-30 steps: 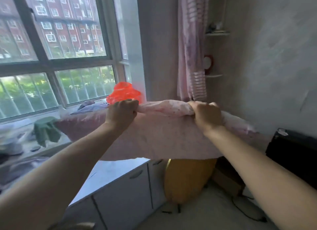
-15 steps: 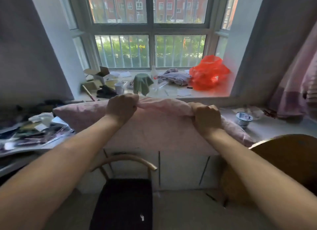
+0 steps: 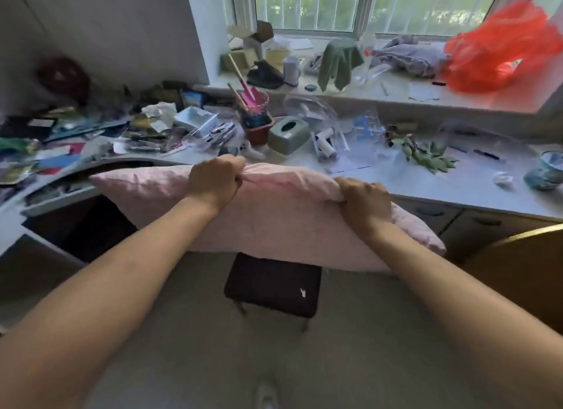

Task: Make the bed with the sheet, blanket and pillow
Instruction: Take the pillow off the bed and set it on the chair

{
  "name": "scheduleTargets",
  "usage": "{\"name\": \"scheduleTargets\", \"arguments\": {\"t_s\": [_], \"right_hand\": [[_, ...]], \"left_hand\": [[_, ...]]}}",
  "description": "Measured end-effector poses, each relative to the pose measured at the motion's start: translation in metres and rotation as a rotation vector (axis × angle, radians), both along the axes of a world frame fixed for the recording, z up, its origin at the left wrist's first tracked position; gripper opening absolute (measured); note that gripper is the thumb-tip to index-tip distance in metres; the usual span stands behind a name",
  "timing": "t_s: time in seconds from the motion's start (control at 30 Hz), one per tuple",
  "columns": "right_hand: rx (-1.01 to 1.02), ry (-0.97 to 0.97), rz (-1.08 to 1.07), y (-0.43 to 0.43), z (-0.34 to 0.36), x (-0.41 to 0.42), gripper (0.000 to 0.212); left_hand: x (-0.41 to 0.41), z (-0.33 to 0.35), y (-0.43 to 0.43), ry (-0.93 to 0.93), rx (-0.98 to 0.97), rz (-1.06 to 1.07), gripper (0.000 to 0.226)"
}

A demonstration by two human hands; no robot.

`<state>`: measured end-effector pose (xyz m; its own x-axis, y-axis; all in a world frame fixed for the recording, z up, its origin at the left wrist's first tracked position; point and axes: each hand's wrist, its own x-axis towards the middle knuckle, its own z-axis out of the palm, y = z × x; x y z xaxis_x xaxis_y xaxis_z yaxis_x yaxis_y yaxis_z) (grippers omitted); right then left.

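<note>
Worktop (image 3: 457, 186) cluttered at left and back edge, near right edge bare; stool (image 3: 272, 283) below, floor (image 3: 335, 363) around it open.

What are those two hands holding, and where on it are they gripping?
Both hands grip the pink pillow along its bunched top edge: left hand nearer the left, right hand nearer the right.

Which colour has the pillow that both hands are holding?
Pale pink, seemingly with a faint fine pattern; the pillow shows best in the head view, the only one.
</note>
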<state>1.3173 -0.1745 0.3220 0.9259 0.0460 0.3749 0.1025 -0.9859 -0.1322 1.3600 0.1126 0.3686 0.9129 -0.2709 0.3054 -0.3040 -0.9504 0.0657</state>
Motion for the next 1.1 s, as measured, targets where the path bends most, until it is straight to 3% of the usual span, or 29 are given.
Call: {"name": "scheduleTargets", "arguments": {"t_s": [0.57,1.1], "right_hand": [[0.000,0.328,-0.047,0.077,-0.121,-0.011,0.034],[-0.079,0.645,-0.067,0.068,-0.226,0.016,0.023]], "left_hand": [[0.003,-0.136,0.085,0.284,0.037,-0.051,0.002],[0.040,-0.256,0.074,0.526,0.068,-0.087,0.014]]}}
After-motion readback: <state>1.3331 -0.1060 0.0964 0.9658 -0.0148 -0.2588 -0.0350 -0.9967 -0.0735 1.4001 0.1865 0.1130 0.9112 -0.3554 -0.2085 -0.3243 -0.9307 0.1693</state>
